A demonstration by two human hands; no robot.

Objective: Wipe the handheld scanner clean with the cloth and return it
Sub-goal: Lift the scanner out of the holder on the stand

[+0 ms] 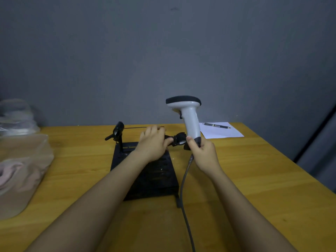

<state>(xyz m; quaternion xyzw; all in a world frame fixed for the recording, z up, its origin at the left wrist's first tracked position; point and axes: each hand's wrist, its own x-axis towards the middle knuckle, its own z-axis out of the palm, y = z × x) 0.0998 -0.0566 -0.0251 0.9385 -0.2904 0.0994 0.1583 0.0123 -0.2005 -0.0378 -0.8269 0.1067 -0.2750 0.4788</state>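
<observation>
A white handheld scanner (189, 117) with a black head stands upright in the air above the table. My right hand (203, 151) is closed around the bottom of its handle, where a grey cable (183, 188) leaves it and runs toward me. My left hand (154, 142) grips the black holder cradle (179, 140) of a stand, just left of the scanner's handle. The stand's black base (156, 180) lies under my left forearm. A pinkish cloth (16, 171) lies inside a plastic bag at the left edge.
A second black clamp on a post (118, 131) rises from the base's far left corner. A sheet of white paper (220, 130) with a pen (216, 125) lies at the back right. Bagged items (16, 117) are stacked at far left. A grey wall stands behind the wooden table (254, 179).
</observation>
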